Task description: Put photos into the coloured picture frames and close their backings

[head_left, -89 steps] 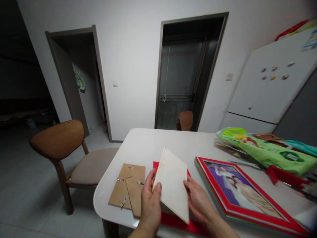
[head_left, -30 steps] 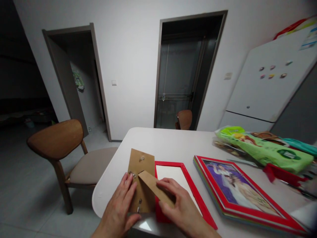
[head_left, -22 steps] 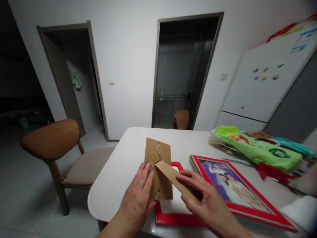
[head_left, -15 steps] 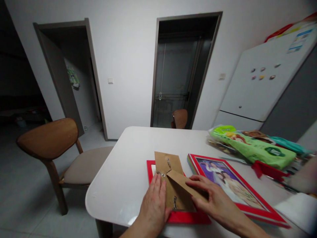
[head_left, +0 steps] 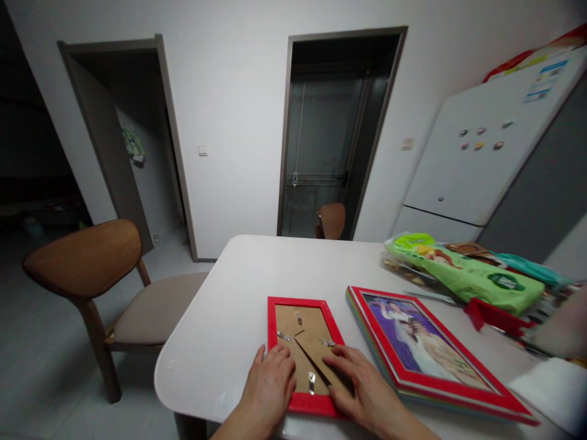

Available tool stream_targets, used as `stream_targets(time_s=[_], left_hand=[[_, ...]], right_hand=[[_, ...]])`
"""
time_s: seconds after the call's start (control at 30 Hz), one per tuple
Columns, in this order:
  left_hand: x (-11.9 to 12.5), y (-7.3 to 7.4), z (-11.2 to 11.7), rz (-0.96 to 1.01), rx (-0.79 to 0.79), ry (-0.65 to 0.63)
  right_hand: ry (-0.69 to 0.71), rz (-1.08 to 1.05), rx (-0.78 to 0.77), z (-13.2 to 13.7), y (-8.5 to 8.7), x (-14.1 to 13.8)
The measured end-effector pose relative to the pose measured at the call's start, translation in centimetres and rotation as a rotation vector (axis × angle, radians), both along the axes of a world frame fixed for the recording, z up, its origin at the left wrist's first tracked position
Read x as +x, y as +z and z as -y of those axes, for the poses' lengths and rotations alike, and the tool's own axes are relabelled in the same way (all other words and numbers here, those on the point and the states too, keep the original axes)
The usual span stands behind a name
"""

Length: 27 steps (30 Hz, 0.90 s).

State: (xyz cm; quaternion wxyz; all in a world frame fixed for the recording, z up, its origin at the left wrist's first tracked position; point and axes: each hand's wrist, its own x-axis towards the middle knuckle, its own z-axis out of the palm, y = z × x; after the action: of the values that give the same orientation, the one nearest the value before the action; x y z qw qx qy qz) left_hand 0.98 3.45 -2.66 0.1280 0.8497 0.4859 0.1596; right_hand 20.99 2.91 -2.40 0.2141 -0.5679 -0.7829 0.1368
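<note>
A red picture frame point(head_left: 273, 318) lies face down on the table, its brown backing board point(head_left: 307, 333) set inside the rim. Small metal clips show near the board's edges, and a stand flap point(head_left: 323, 363) lies nearly flat against it. My left hand point(head_left: 270, 379) rests over the frame's left side, fingers slightly bent, fingertips on the board. On the right side, my right hand point(head_left: 360, 382) has its fingers apart, touching the flap and board. Both hands are open. Beside them, a larger red frame with a photo point(head_left: 426, 336) lies face up on a stack of frames.
The white table point(head_left: 215, 342) has a green package point(head_left: 477, 272) and assorted items at its right rear. A red object point(head_left: 498, 321) and something white point(head_left: 550, 388) lie at the right. One wooden chair point(head_left: 92, 256) stands left, another point(head_left: 331, 221) behind the table.
The backing board has gone from lying askew over the red frame to sitting within its rim. The raised flap has come down. My right hand has moved lower and left, loosening its hold on the flap.
</note>
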Motion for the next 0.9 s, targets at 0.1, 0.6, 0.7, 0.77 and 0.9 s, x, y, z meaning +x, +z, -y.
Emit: stream_targets(time_s=[0.1,0.6,0.7,0.77,0.9], left_hand=[[-0.8,-0.1,0.5,0.049,-0.01,-0.034],[-1.9,-1.1,0.4,0.116,-0.026,-0.114],[-2.1,-1.1,0.4,0.13,-0.033,-0.118],[-2.1,-1.0,0.4,0.138,-0.039,-0.115],[-2.2,-0.9,0.5,0.151,-0.046,-0.106]], right_hand=[[0.017,0.01,0.052,-0.8,-0.1,-0.4],[-0.033,0.151,0.138,-2.7,-1.4,0.4],[-0.062,0.095,0.049,-3.0,-1.5,0.9],[-0.118,0.056,0.016,-3.3,-1.2,0.9],[-0.187,0.001,0.049,-4.1,-0.7,0.2]])
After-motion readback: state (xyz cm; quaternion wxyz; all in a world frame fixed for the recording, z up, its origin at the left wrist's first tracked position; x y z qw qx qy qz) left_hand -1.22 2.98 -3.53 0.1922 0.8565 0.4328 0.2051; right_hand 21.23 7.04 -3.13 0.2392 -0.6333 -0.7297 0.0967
